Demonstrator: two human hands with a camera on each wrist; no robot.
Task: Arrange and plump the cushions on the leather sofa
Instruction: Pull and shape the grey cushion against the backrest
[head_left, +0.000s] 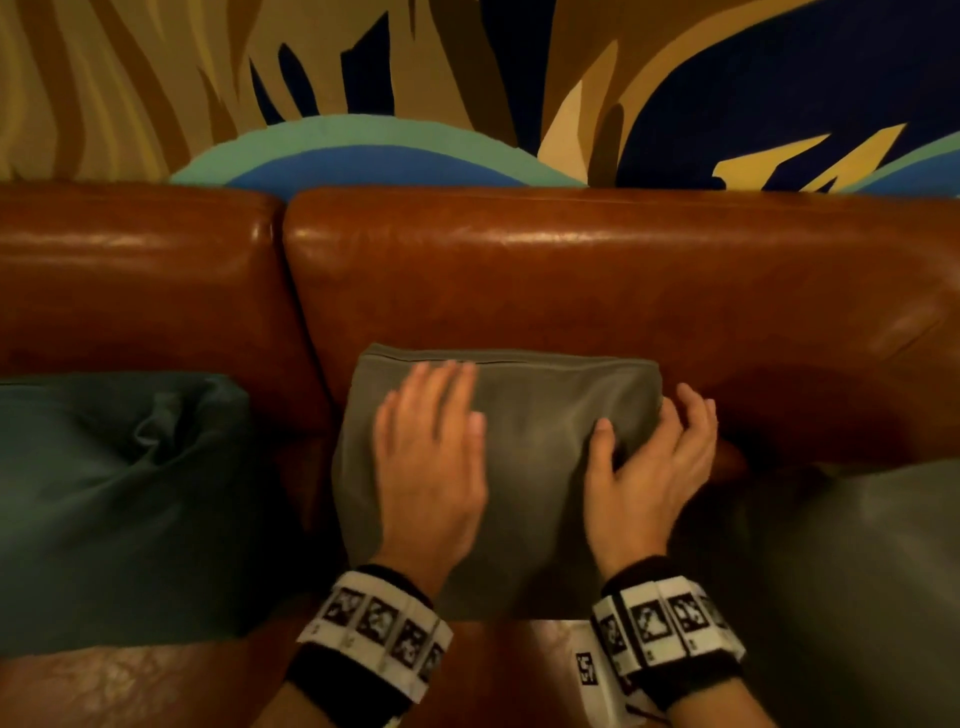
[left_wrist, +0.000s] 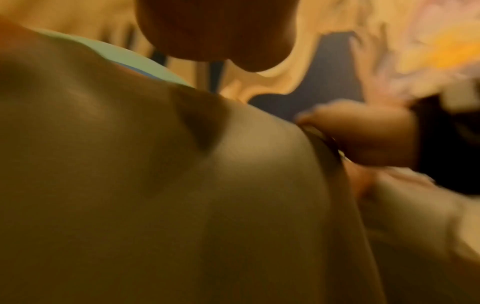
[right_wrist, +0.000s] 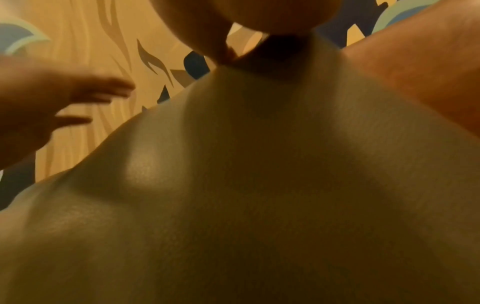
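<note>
Wrist bands (head_left: 374, 631) nearest to camera. Left hand (head_left: 428, 467) flat on grey cushion (head_left: 535, 467), fingers straight. Right hand (head_left: 652, 467) on its right edge, fingers spread, relaxed. Cushion leans on brown leather sofa (head_left: 597, 280) backrest. Green cushion (head_left: 114, 499) left of it.

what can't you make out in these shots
- Right cushion: head view, cut off by the right and bottom edges; dim.
- Teal cushion: head view, cut off at the left edge.
- Grey cushion: lower face hidden under the left hand and right hand.
- Left wrist view: motion blur; finger contact unclear.
- Right wrist view: cushion fills the frame, sofa seat hidden.
</note>
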